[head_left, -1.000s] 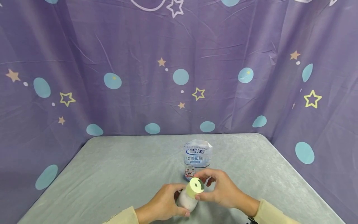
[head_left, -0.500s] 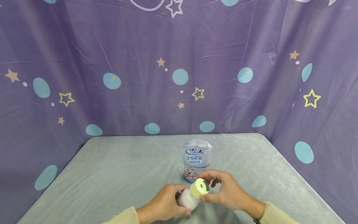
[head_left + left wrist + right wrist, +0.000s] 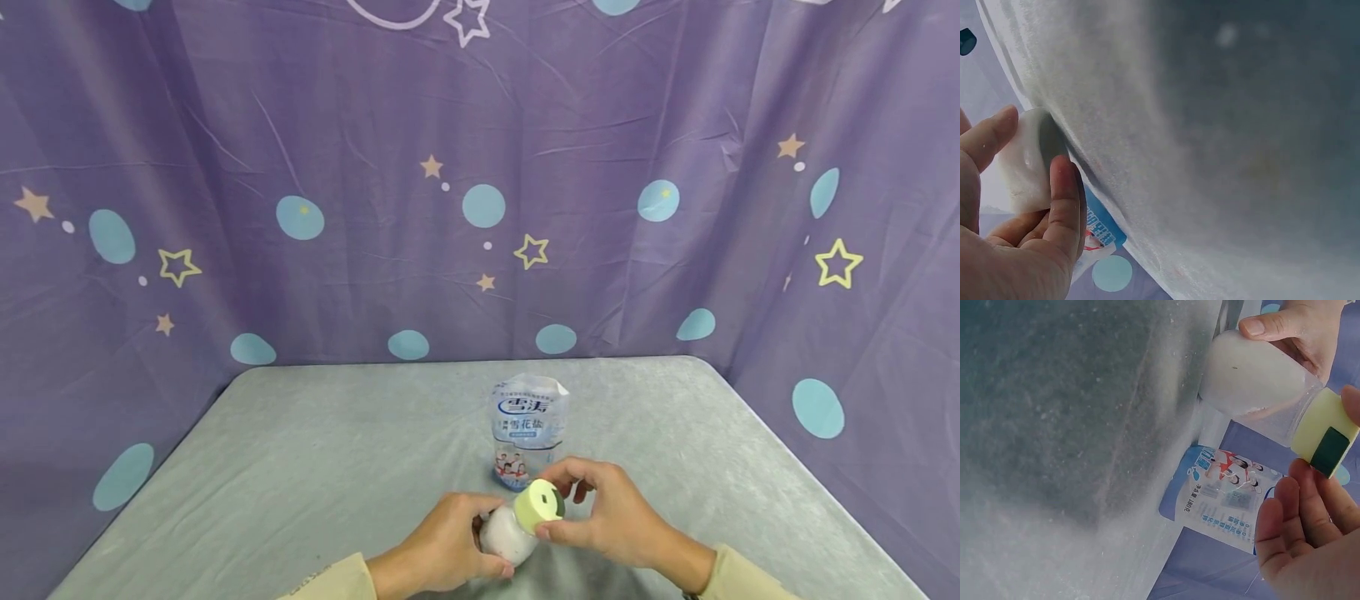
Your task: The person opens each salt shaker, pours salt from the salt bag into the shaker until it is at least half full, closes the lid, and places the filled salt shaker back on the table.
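A clear bottle [image 3: 1250, 378], mostly full of white salt, leans to the right in the head view with its pale yellow cap [image 3: 534, 507] toward the right hand. My left hand [image 3: 453, 542] grips the bottle's body, thumb on the near side and fingers behind. Thumb and fingertips of my right hand [image 3: 611, 517] pinch the cap at its sides. A dark green flap [image 3: 1330, 451] shows on the cap in the right wrist view. Just behind the hands a blue and white salt bag [image 3: 528, 425] stands upright, its lower right corner hidden by the right hand.
A pale grey-green cloth covers the table [image 3: 337, 450]. Purple curtains [image 3: 480, 125] with stars and blue dots close off the back and both sides.
The bottle has tilted further to the right, and its cap has shifted right with my right hand still pinching it. My left hand keeps its grip, nearly in place.
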Demonstrator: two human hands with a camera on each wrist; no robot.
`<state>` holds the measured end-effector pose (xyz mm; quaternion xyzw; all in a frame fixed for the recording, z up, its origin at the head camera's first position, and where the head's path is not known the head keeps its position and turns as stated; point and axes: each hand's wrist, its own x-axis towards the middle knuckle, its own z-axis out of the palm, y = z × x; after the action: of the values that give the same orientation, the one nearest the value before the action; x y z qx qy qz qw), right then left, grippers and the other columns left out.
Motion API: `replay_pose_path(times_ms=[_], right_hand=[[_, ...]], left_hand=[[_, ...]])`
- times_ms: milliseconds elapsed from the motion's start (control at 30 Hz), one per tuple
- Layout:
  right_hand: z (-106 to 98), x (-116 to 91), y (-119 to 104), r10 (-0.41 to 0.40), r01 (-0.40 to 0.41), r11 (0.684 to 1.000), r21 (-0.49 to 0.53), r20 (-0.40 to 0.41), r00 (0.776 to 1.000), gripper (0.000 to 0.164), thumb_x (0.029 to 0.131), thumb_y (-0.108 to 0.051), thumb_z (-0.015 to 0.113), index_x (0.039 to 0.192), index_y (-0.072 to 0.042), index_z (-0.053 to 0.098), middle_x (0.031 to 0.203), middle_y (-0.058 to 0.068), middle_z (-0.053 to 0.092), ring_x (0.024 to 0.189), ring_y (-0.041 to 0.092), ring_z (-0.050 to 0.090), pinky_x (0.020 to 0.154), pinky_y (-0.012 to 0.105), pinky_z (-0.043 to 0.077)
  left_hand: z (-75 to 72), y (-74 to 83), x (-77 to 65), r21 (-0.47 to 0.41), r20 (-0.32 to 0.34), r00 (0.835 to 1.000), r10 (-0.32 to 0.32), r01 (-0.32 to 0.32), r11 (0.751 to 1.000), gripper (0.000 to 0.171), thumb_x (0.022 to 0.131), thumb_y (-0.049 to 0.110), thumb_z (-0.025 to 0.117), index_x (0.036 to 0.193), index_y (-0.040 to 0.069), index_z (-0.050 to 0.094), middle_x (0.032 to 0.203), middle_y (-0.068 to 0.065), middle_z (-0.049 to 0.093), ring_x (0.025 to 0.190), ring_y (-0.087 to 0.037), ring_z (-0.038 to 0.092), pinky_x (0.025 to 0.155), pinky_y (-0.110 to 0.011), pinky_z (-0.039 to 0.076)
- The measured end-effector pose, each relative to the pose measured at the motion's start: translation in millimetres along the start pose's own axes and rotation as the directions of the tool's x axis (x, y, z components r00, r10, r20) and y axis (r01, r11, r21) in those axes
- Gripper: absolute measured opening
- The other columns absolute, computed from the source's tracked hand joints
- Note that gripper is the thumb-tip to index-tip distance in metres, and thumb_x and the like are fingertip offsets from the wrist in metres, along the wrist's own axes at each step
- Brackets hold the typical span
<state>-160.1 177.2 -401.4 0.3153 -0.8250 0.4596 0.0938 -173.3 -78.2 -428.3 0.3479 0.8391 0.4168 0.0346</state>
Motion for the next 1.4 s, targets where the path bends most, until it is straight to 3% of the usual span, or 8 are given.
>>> replay_pose_path(times_ms=[300,500,667,800,900,1067,1400], right_hand=[[6.0,-0.7,-2.0,-0.028,0.022,0.996,-0.09,-0.067,0.997,0.031,0.078,-0.039,0.09,0.094,-0.027,0.066,0.085,-0.016,0.066,0.077,0.007,0.06,0.066,0.031,0.048],[7.0,-1.4,-3.6,-0.002,-0.009,0.993,-0.122,-0.087,0.996,0.033,0.077,-0.045,0.089,0.09,-0.027,0.064,0.082,-0.017,0.064,0.074,0.008,0.06,0.065,0.032,0.048],[3.2,-1.6,-3.0,-0.009,-0.001,0.99,-0.138,-0.07,0.998,0.043,0.075,-0.048,0.09,0.105,-0.026,0.068,0.091,-0.016,0.065,0.08,0.012,0.06,0.068,0.032,0.049],[-2.6,-2.0,-1.7,-0.102,0.098,0.989,-0.115,-0.03,0.994,0.059,0.074,-0.037,0.094,0.125,-0.026,0.065,0.109,-0.012,0.068,0.09,0.014,0.06,0.074,0.032,0.05],[-6.6,-2.0,-0.6,-0.174,0.173,0.98,-0.098,0.004,0.985,0.067,0.073,-0.025,0.095,0.132,-0.027,0.063,0.118,-0.01,0.068,0.094,0.013,0.059,0.076,0.031,0.049],[-9.0,-2.1,0.3,-0.217,0.22,0.971,-0.098,0.033,0.976,0.07,0.072,-0.017,0.094,0.134,-0.025,0.063,0.116,-0.01,0.068,0.094,0.013,0.059,0.075,0.03,0.049],[-7.6,-1.4,0.2,-0.168,0.17,0.977,-0.129,0.026,0.985,0.058,0.074,-0.018,0.092,0.125,-0.03,0.068,0.108,-0.016,0.068,0.091,0.01,0.06,0.075,0.03,0.048]], left_hand=[[-0.7,0.4,1.0,-0.018,0.007,1.0,-0.014,0.014,1.0,0.038,0.069,0.015,0.096,0.098,0.022,0.072,0.08,0.017,0.063,0.068,-0.002,0.059,0.061,-0.019,0.051],[-0.6,-0.1,1.4,-0.028,0.014,0.999,-0.036,0.036,0.999,0.041,0.068,0.015,0.096,0.102,0.021,0.073,0.083,0.018,0.064,0.071,-0.001,0.059,0.064,-0.02,0.051],[-0.2,0.4,2.0,-0.008,0.013,0.999,-0.033,0.033,0.999,0.039,0.068,0.015,0.096,0.098,0.022,0.072,0.08,0.018,0.063,0.07,-0.001,0.058,0.062,-0.019,0.05],[-0.3,0.6,2.3,-0.006,0.014,1.0,-0.028,0.028,1.0,0.039,0.068,0.016,0.096,0.097,0.023,0.072,0.079,0.018,0.062,0.069,-0.001,0.058,0.061,-0.019,0.05],[-0.7,0.3,2.6,-0.008,0.016,1.0,-0.027,0.027,1.0,0.039,0.068,0.016,0.096,0.098,0.023,0.073,0.08,0.018,0.062,0.069,-0.001,0.058,0.062,-0.019,0.05],[-0.5,0.4,3.2,0.003,0.017,0.999,-0.028,0.028,1.0,0.04,0.067,0.016,0.097,0.099,0.023,0.073,0.08,0.018,0.063,0.069,-0.001,0.058,0.062,-0.019,0.049],[-1.4,2.0,3.3,-0.018,0.031,0.998,-0.045,0.046,0.999,0.043,0.069,0.015,0.096,0.104,0.022,0.074,0.084,0.018,0.065,0.071,-0.002,0.059,0.064,-0.02,0.05]])
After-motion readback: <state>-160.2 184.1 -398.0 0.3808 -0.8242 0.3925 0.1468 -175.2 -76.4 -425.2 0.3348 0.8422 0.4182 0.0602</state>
